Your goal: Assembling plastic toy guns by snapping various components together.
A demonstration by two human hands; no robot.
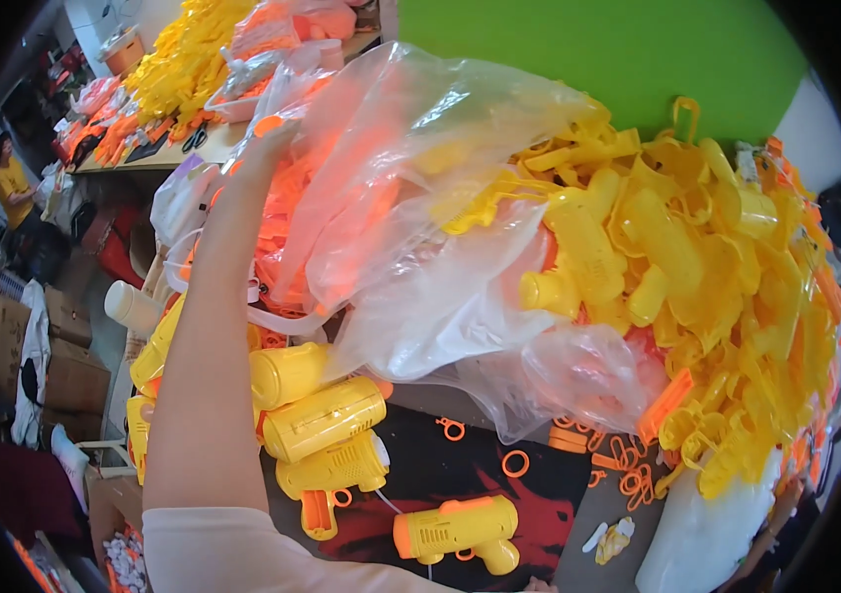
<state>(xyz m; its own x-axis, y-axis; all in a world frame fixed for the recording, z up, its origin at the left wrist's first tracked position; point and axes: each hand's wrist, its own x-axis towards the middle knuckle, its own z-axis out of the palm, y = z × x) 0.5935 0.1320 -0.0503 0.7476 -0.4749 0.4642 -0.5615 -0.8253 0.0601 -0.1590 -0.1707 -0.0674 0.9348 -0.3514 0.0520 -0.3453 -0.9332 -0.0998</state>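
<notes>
My left arm stretches far forward over the table. My left hand point(276, 144) is at the edge of a clear plastic bag point(381, 99) of orange plastic parts point(287, 217), beside a round orange piece point(267, 126). Its fingers are mostly hidden, so their grip does not show. Just a sliver of my right hand point(539, 585) shows at the lower edge, near a yellow toy gun point(465, 526) with an orange end. That toy lies on a black and red cloth point(549, 494). More yellow toy bodies point(323, 419) are stacked beside my left forearm.
Yellow plastic shells point(677, 237) form a large heap at right, below a green panel point(598, 59). Orange rings and clips point(628, 460) lie near its foot. A white sack point(712, 524) is at lower right. Another table point(168, 155) bears yellow and orange parts; a person point(15, 188) is at far left.
</notes>
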